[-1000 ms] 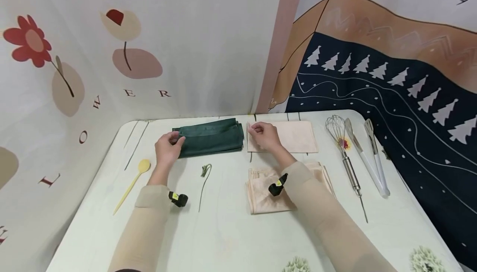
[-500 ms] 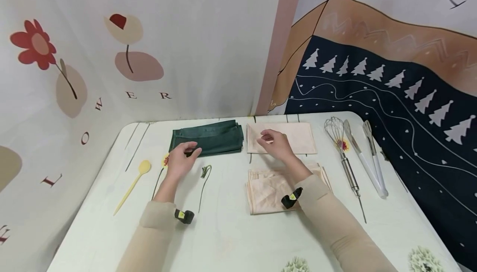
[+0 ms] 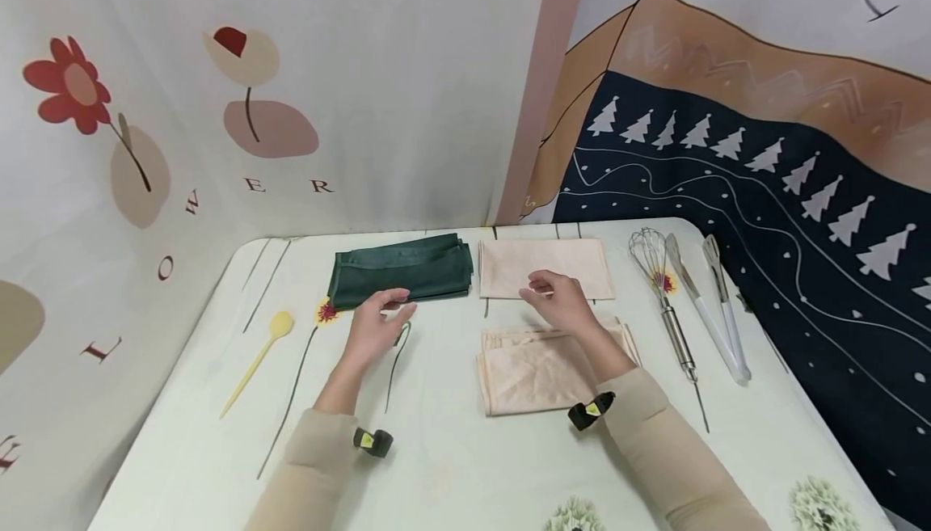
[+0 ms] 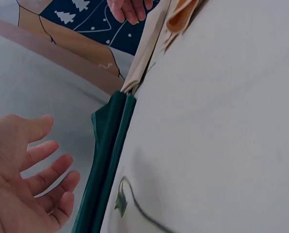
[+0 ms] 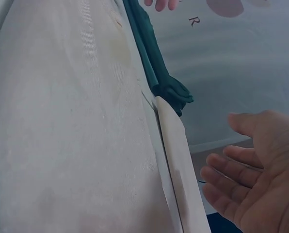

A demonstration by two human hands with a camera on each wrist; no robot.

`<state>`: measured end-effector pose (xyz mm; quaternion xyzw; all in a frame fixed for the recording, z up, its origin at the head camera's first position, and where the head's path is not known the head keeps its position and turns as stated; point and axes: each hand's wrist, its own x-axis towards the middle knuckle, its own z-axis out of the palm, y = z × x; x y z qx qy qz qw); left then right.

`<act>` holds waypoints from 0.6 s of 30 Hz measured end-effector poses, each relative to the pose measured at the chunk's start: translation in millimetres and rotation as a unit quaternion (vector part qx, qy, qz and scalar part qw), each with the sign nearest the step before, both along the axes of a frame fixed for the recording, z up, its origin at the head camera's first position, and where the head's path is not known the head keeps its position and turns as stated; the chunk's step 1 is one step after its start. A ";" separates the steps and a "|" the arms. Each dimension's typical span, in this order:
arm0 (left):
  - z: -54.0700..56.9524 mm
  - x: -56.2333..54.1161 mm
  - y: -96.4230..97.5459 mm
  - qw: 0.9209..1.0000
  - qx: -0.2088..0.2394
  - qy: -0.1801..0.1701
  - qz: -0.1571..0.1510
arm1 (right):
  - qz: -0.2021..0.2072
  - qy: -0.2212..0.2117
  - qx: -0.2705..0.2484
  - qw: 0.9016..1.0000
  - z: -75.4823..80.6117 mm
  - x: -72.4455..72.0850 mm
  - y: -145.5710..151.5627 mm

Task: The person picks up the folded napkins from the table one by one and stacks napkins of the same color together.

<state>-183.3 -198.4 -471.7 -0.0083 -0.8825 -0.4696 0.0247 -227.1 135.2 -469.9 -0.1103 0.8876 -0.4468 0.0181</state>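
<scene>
My left hand [image 3: 372,330] hovers just in front of a folded dark green cloth [image 3: 407,271], its fingers relaxed and holding nothing. The left wrist view shows the same hand [image 4: 35,170] with fingers loosely bent, apart from the green cloth [image 4: 108,150]. My right hand [image 3: 566,305] hangs over the front edge of a flat folded pale peach cloth [image 3: 527,260]. Nothing is between its fingers, as the right wrist view of the hand [image 5: 261,170] confirms. Below and in front of it lies a second folded peach cloth [image 3: 534,373], partly covered by the right forearm.
To the left lies a yellow spoon [image 3: 254,365]. A whisk [image 3: 676,325] and a pair of white-handled metal tongs [image 3: 716,329] lie at the right. Printed flowers mark the white table cover [image 3: 436,466]. Curtains hang behind the table.
Both hands have drawn back toward the person, off the green cloth and the rear peach cloth, each shifting somewhat rightward. The cloths have stayed put; the view has shifted slightly.
</scene>
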 end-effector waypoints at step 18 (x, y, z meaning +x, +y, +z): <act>-9.0 15.1 42.7 0.998 0.019 -0.014 -0.056 | 0.026 0.003 0.017 1.000 -3.1 17.5 31.9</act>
